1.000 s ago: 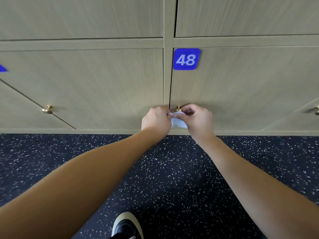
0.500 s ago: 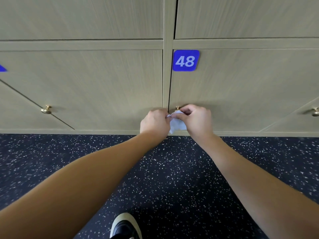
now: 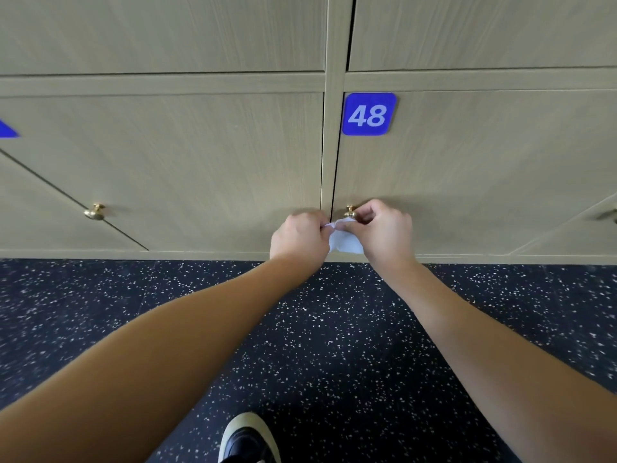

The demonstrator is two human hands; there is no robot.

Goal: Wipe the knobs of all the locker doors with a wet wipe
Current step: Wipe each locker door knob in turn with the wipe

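Locker doors (image 3: pixel 467 168) fill your view above speckled flooring (image 3: pixel 334 329); you work at number 48.
Your left hand (image 3: pixel 297 237) and right hand (image 3: pixel 384 235) both pinch the wet wipe (image 3: pixel 345 240), stretched just below the brass knob (image 3: pixel 350 212), likely readying a fresh fold.

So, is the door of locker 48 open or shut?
Shut: door 48 lies flush with the frame, only a thin dark gap along its left edge beside the brass knob.

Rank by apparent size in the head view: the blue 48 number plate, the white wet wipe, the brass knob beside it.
1. Blue 48 number plate
2. White wet wipe, partly hidden by both hands
3. Brass knob, smallest
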